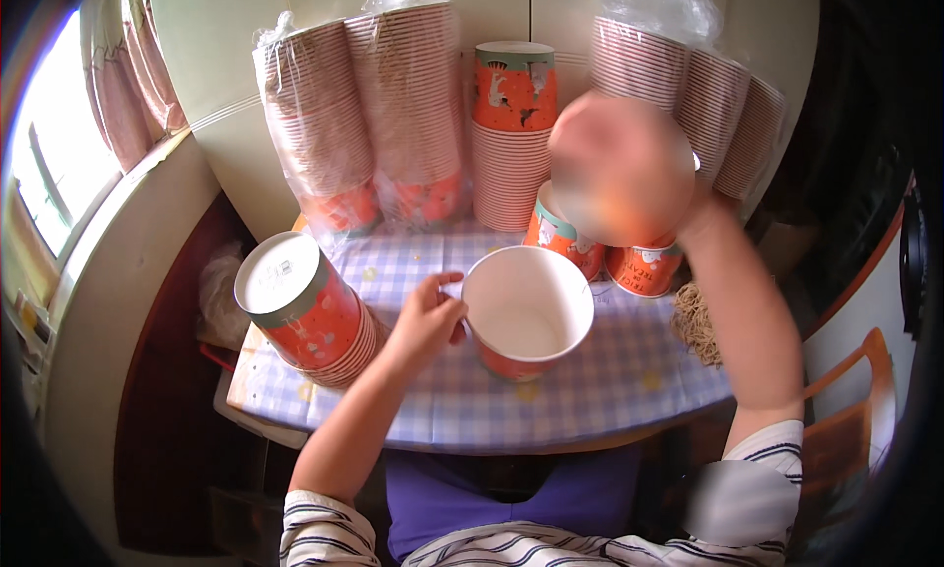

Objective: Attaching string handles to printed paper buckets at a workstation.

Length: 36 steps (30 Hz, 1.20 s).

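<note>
An orange and grey-green paper bucket (528,306) stands mouth up on the tablecloth before me, its white inside bare. My left hand (435,309) holds it at the left side of the rim, fingers bent against the edge. Raised at the right over smaller orange paper cups, my right hand (621,169) is smeared, so its fingers and anything in them cannot be made out. Below it are one cup (560,235) and another cup (644,268), partly covered by the hand. A stack of upturned buckets (313,311) leans beside my left forearm.
Plastic-wrapped stacks of paper buckets (359,105) line the back left, with more wrapped stacks (678,85) at the back right. Between them rises an unwrapped stack (513,134). Tan twine (698,323) lies at the right. A checked tablecloth (610,370) covers the table; a wooden chair (870,400) stands right.
</note>
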Each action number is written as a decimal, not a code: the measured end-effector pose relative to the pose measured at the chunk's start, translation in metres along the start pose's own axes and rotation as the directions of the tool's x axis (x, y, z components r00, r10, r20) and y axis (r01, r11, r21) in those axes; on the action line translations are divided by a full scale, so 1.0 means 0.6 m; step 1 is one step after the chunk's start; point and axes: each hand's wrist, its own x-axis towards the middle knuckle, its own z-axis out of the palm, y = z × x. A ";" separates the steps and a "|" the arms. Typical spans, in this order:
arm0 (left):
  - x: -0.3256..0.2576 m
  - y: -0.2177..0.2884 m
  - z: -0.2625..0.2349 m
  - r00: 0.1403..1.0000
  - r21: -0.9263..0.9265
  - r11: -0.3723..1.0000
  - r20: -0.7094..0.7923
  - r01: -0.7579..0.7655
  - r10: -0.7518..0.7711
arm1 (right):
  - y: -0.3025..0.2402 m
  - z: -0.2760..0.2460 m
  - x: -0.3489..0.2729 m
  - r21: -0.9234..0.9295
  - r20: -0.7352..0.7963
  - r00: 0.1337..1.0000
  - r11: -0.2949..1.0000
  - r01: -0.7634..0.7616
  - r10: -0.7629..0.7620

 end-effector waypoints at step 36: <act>-0.109 -0.041 0.041 0.912 0.577 0.786 -0.164 -0.220 0.376 | 0.164 0.188 -0.120 -0.001 0.449 0.883 0.988 -0.153 0.137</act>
